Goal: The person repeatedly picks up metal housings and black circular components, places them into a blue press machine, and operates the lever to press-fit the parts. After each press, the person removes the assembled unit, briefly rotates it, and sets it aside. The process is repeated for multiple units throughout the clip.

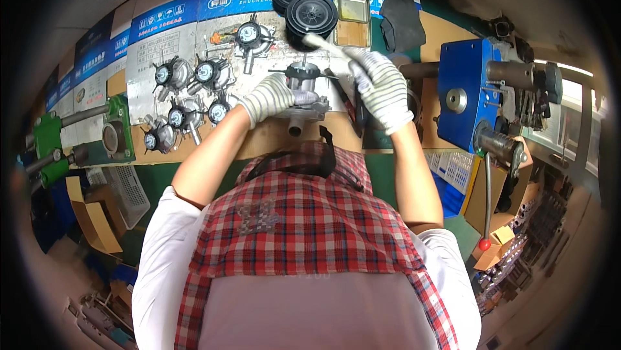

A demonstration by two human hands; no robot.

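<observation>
In the middle of the bench, my left hand (pixel 270 99) is closed around a grey metal housing (pixel 304 109) with a round pipe opening toward me. A black disc-shaped part (pixel 303 70) with a thin upright shaft sits on top of the housing. To the right and higher up, my right hand (pixel 381 91) is closed on a pale tool (pixel 326 46) whose rounded end points to the upper left. Blur hides the exact kind of tool. Both hands wear striped knitted gloves.
Several similar metal assemblies (pixel 210 73) with black arms stand at left. Black round parts (pixel 310 15) are stacked behind the housing, beside a shallow tray (pixel 352 17). A blue press (pixel 464 98) with a red-knobbed lever is at right, a green fixture (pixel 116 131) at left.
</observation>
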